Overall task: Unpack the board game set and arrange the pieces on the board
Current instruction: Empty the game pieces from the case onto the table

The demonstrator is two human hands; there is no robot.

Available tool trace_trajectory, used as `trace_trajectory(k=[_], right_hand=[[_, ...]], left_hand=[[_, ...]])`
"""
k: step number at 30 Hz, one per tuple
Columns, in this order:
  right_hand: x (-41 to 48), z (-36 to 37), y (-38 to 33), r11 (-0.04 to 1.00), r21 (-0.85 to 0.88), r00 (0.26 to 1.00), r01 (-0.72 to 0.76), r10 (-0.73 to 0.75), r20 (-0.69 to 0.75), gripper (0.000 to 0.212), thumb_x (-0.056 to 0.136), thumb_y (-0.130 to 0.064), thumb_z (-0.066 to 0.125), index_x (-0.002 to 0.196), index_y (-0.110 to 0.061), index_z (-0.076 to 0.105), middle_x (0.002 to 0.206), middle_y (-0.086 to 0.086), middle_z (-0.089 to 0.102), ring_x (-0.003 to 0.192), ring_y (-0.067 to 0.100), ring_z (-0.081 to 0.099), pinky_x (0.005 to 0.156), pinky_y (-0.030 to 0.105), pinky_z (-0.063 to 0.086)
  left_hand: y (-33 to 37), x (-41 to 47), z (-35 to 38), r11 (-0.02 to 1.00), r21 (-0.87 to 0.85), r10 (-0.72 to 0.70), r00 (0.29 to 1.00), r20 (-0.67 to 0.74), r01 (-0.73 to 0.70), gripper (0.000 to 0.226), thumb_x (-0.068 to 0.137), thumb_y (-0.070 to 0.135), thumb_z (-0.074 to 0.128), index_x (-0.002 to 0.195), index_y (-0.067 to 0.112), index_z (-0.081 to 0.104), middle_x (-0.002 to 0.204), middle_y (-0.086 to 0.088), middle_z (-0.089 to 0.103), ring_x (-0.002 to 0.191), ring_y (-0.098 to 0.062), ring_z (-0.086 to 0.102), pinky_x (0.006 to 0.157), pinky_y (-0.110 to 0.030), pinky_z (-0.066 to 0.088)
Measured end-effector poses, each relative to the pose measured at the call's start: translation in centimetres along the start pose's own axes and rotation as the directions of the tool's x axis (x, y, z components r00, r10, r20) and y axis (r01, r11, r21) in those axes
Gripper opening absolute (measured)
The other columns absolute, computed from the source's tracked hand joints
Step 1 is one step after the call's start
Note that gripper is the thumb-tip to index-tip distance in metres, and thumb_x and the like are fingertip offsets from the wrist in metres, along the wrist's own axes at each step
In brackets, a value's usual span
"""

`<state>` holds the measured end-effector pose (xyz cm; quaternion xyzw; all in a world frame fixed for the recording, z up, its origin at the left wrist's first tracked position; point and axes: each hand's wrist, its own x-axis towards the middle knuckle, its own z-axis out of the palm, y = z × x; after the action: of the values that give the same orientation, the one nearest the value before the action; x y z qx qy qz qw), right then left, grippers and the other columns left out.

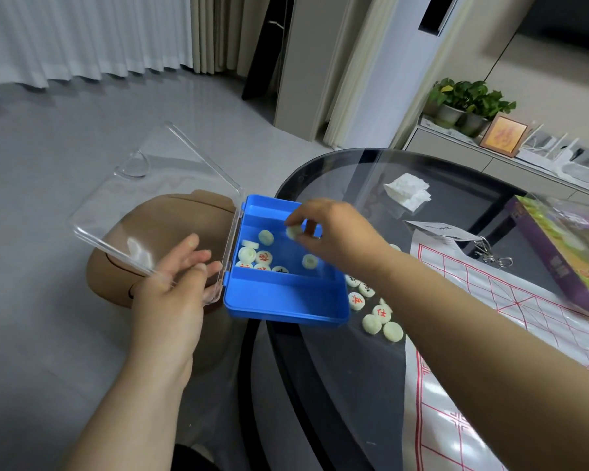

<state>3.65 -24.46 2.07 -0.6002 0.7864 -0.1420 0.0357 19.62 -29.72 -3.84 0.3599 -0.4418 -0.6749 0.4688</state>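
Noted soft, even indoor light, fairly bright, strongest from the white curtains (82,39) upper left. Saw faint, diffuse shadows. Logged pale sheen and reflections on the glass table (320,385), highlights on the clear lid (157,198). Recorded strong wide-angle bending toward the edges. Found the purple box (558,253) at right smeared with blur, left hand (174,283) slightly soft at the fingertips, centre fairly sharp.

The wide head camera looks forward and down, close over the left hand (177,283) and right hand (334,232).
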Motion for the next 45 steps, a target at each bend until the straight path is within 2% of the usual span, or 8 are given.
trace_trajectory(k=[4, 11, 17, 24, 29, 38, 42, 45], right_hand=[[-1.2, -2.5, 2.8, 0.990, 0.044, 0.983, -0.134, 0.139, -0.122, 0.022, 0.088, -0.011, 0.055, 0.108, -0.008, 0.063, 0.093, 0.003, 0.058, 0.080, 0.012, 0.049, 0.065, 0.009, 0.034], [-2.7, -2.2, 8.6, 0.916, 0.043, 0.911, -0.400, 0.402, -0.091, 0.023, 0.087, -0.009, 0.056, 0.109, -0.006, 0.062, 0.108, 0.010, 0.065, 0.086, 0.013, 0.054, 0.085, 0.029, 0.049], [-2.0, -1.2, 9.4, 0.898, 0.017, 0.896, -0.440, 0.440, -0.068, 0.026, 0.088, -0.011, 0.054, 0.114, -0.009, 0.059, 0.115, 0.008, 0.062, 0.103, 0.021, 0.058, 0.085, 0.028, 0.046], [-3.0, -2.3, 9.5, 0.887, 0.130, 0.888, -0.444, 0.455, -0.072, 0.033, 0.084, -0.005, 0.059, 0.116, -0.006, 0.059, 0.116, 0.008, 0.062, 0.103, 0.021, 0.059, 0.094, 0.029, 0.046], [-3.7, -1.8, 9.8, 0.871, 0.151, 0.872, -0.467, 0.482, -0.085, 0.029, 0.082, 0.001, 0.057, 0.111, -0.003, 0.061, 0.108, 0.013, 0.066, 0.100, 0.025, 0.061, 0.090, 0.031, 0.047], [-3.7, -1.8, 9.3, 0.896, 0.085, 0.886, -0.436, 0.444, -0.137, 0.029, 0.088, -0.002, 0.051, 0.114, -0.008, 0.060, 0.115, 0.009, 0.063, 0.103, 0.021, 0.058, 0.086, 0.027, 0.045], [-3.1, -2.3, 6.4, 0.947, 0.121, 0.926, -0.297, 0.316, -0.205, 0.026, 0.088, -0.003, 0.052, 0.112, -0.008, 0.062, 0.108, 0.007, 0.065, 0.086, 0.010, 0.053, 0.077, 0.016, 0.040], [-2.4, -2.4, 2.7, 0.984, 0.122, 0.991, -0.130, 0.131, 0.004, 0.024, 0.086, -0.009, 0.058, 0.109, -0.014, 0.063, 0.084, -0.014, 0.058, 0.072, 0.005, 0.050, 0.064, 0.010, 0.040]], left_hand=[[-0.1, 0.1, 0.0, 1.000, 0.013, -0.004, 1.000, -0.008, 0.004, 0.034, 0.093, -0.001, 0.039, 0.112, 0.025, 0.050, 0.087, 0.007, 0.055, 0.081, -0.006, 0.058, 0.057, -0.007, 0.049], [-0.1, -0.1, 0.2, 0.999, 0.032, -0.001, 1.000, -0.013, 0.001, 0.036, 0.093, -0.001, 0.039, 0.121, 0.019, 0.049, 0.088, 0.009, 0.056, 0.083, -0.006, 0.058, 0.061, -0.010, 0.051], [-0.1, -0.1, 0.4, 1.000, 0.021, 0.002, 1.000, -0.014, -0.001, 0.037, 0.092, -0.003, 0.038, 0.119, 0.019, 0.049, 0.088, 0.007, 0.056, 0.083, -0.007, 0.058, 0.059, -0.008, 0.050], [-0.2, -0.1, 0.5, 1.000, 0.029, -0.005, 1.000, -0.015, 0.005, 0.038, 0.092, -0.003, 0.038, 0.125, 0.012, 0.049, 0.087, 0.008, 0.056, 0.082, -0.006, 0.058, 0.060, -0.008, 0.050], [-0.2, -0.1, 0.3, 0.999, 0.039, 0.000, 1.000, -0.015, 0.001, 0.038, 0.093, -0.002, 0.038, 0.125, 0.013, 0.049, 0.088, 0.008, 0.056, 0.084, -0.007, 0.058, 0.056, -0.005, 0.049], [-0.2, -0.2, 0.3, 1.000, 0.029, -0.005, 1.000, -0.014, 0.005, 0.038, 0.093, -0.002, 0.038, 0.125, 0.015, 0.049, 0.088, 0.007, 0.056, 0.082, -0.006, 0.058, 0.057, -0.007, 0.050], [-0.1, -0.2, 0.3, 1.000, 0.024, -0.002, 1.000, -0.014, 0.002, 0.037, 0.093, 0.000, 0.040, 0.124, 0.017, 0.050, 0.088, 0.008, 0.056, 0.082, -0.007, 0.057, 0.056, -0.007, 0.049], [-0.1, -0.2, 0.4, 1.000, 0.013, -0.006, 1.000, -0.014, 0.007, 0.037, 0.093, -0.001, 0.039, 0.122, 0.020, 0.048, 0.087, 0.008, 0.055, 0.079, -0.005, 0.056, 0.055, -0.006, 0.048]])
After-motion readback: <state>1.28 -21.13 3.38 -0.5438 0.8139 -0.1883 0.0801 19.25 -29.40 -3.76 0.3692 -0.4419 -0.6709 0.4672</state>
